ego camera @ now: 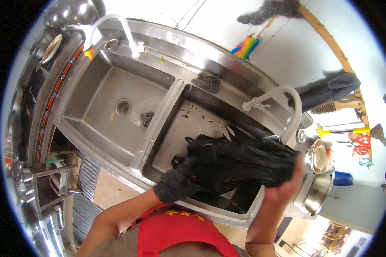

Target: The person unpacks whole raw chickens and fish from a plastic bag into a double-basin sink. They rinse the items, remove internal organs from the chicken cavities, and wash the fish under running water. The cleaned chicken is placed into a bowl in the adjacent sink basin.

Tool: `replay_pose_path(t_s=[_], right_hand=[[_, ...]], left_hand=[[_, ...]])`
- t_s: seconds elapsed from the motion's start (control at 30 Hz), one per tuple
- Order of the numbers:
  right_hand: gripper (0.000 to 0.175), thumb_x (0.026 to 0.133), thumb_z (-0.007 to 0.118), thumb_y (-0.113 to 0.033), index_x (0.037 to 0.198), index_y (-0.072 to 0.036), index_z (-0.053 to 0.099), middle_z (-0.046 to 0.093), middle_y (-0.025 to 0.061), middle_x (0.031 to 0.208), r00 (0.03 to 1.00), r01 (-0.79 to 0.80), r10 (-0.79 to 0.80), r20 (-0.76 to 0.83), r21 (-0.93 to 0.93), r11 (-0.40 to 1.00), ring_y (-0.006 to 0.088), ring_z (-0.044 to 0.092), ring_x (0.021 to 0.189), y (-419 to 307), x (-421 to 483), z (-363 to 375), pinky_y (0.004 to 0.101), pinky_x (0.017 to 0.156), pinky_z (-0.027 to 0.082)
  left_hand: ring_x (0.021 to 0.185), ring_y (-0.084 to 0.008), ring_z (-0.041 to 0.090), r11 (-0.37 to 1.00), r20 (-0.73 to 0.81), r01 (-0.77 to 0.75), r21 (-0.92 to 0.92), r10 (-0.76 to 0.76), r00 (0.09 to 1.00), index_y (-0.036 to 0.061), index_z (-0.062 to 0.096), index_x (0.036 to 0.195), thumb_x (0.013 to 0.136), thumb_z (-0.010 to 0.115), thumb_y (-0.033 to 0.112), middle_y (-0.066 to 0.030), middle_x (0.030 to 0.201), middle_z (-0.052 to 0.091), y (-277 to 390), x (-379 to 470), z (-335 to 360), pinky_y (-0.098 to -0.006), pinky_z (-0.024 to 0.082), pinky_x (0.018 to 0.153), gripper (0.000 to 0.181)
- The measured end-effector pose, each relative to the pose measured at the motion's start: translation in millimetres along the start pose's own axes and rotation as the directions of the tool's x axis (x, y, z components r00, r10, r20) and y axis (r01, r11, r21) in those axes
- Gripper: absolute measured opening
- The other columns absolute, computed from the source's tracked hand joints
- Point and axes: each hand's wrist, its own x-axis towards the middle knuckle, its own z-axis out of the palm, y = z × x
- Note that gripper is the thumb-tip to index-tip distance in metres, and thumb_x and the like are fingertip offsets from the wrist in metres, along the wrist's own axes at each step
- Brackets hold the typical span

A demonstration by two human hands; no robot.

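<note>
A crumpled black item (244, 157), a bag or cloth, lies bunched over the right basin (177, 128) of a steel double sink. My right hand (286, 183), blurred, grips its right edge. From the wrist on, my left hand (177, 186) is covered in black, and I cannot tell whether by a glove or by the item itself. Its fingers are hidden. Dark scraps (188, 112) are scattered on the basin floor behind the item. A white curved faucet (294, 106) hangs over the item's right end.
In the left basin (99, 93) a steel-wool scrubber (147, 119) lies near the drain. Another dark scrubber (206, 82) rests on the back ledge. A second faucet (112, 19) has an orange tip. At right stand metal bowls (318, 192), below hanging scissors (362, 144) and a brush (337, 106).
</note>
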Motion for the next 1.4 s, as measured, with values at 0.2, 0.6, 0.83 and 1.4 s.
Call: replay_pose_path(t_s=[0.2,0.6,0.83,1.4], right_hand=[[0.036,0.095,0.051,-0.035,0.109,-0.004,0.062,0.067,0.0121,0.101,0.786,0.550,-0.612,-0.092,-0.349,0.759,0.0278,0.066,0.092,-94.2,-45.6,3.0,0.0440,0.084,0.054],[0.012,0.086,0.067,-0.012,0.096,-0.004,0.066,0.065,0.0055,0.082,0.678,-0.108,0.728,0.099,-0.967,0.232,0.0196,0.063,0.080,-42.4,-130.5,-87.7,0.0335,0.069,0.053],[0.034,0.093,0.056,-0.020,0.122,-0.002,0.055,0.062,0.0113,0.113,0.880,-0.446,0.353,-0.319,-0.295,0.845,0.0207,0.061,0.102,-28.0,-122.3,-117.4,0.0309,0.087,0.051],[0.057,0.091,0.055,-0.033,0.136,-0.002,0.041,0.056,0.0119,0.127,0.569,0.101,-0.820,0.062,-0.995,-0.004,0.0201,0.052,0.118,-606.3,-52.8,-393.2,0.0342,0.101,0.039]], left_hand=[[0.098,-0.0293,0.063,0.934,0.246,-0.051,-0.352,0.145,0.958,0.0059,0.038,0.139,0.084,0.069,0.030,-0.0131,0.118,0.062,10.8,9.7,47.6,-0.0388,0.052,0.085,0.068],[0.102,-0.0186,0.057,0.682,0.533,0.236,-0.692,0.263,0.805,0.0058,0.055,0.121,0.089,0.060,0.013,-0.0068,0.111,0.062,37.1,41.2,104.6,-0.0332,0.049,0.088,0.033],[0.107,-0.0196,0.057,0.696,0.504,0.038,-0.717,0.481,0.717,0.0019,0.058,0.117,0.085,0.061,0.007,-0.0073,0.110,0.063,99.8,27.9,101.4,-0.0326,0.044,0.096,0.032],[0.086,-0.0166,0.065,0.668,0.081,0.287,-0.686,-0.322,0.943,0.0035,0.064,0.104,0.081,0.069,0.009,-0.0052,0.092,0.068,72.1,-15.6,104.8,-0.0292,0.054,0.073,0.024]])
